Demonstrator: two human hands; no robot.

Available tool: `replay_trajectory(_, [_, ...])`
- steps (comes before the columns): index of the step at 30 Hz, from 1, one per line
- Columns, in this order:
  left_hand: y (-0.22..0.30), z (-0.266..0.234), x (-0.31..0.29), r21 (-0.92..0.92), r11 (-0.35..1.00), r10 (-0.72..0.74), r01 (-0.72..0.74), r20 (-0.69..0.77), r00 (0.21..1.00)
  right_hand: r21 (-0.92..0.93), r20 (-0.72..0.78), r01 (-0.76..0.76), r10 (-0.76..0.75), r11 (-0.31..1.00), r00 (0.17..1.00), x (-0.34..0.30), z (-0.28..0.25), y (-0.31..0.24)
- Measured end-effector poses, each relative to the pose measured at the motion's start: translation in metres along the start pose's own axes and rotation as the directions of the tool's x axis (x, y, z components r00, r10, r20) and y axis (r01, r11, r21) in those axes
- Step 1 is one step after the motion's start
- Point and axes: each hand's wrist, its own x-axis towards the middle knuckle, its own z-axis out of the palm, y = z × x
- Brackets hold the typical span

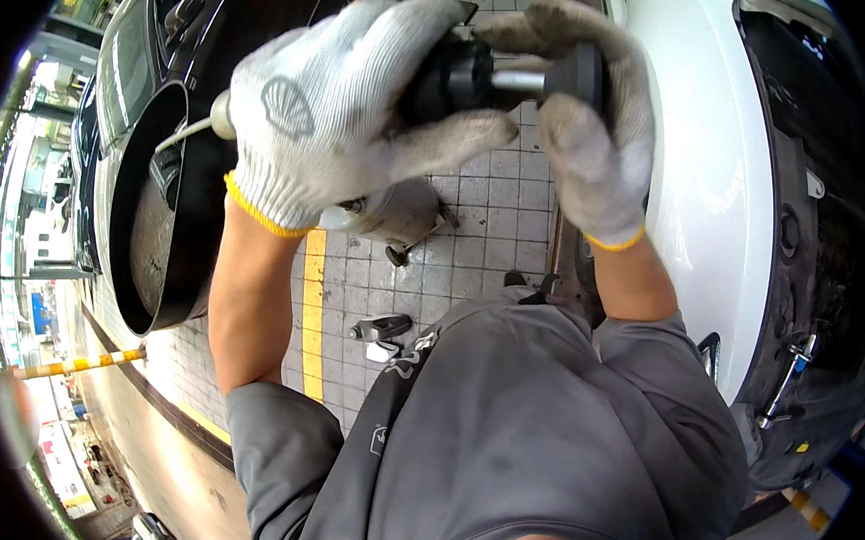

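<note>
One black device (480,74) is held above the tiled floor (492,194), my left grip (345,100) closed around its body, my right grip (612,137) around its flared end (584,71); from afar I judge handling under way, release not yet done.

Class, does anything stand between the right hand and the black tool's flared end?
Only the white glove; nothing else visible. The right hand curls around the flared end; the left hand grips the body.

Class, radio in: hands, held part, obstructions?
White-gloved left hand gripping black cylindrical part with silver shaft. White-gloved right hand on its flared black end. White car panel at right, not blocking.
</note>
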Motion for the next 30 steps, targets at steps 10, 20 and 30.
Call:
replay_trajectory(10, [-0.003, 0.031, -0.008, -0.049, 0.998, 0.060, -0.049, 0.253, 0.966, 0.159, -0.165, -0.393, 0.417, 0.906, 0.894, -0.060, 0.008, 0.019])
replay_trajectory(20, [-0.004, 0.079, -0.012, -0.002, 1.000, -0.006, 0.012, 0.750, 0.662, -0.393, 0.051, -0.565, 0.631, 0.726, 0.775, -0.113, -0.020, 0.072])
replay_trajectory(30, [0.034, 0.134, -0.029, -0.067, 0.984, 0.135, -0.166, 0.887, 0.442, -0.892, -0.042, -0.310, 0.624, 0.328, 0.780, -0.171, -0.007, 0.079])
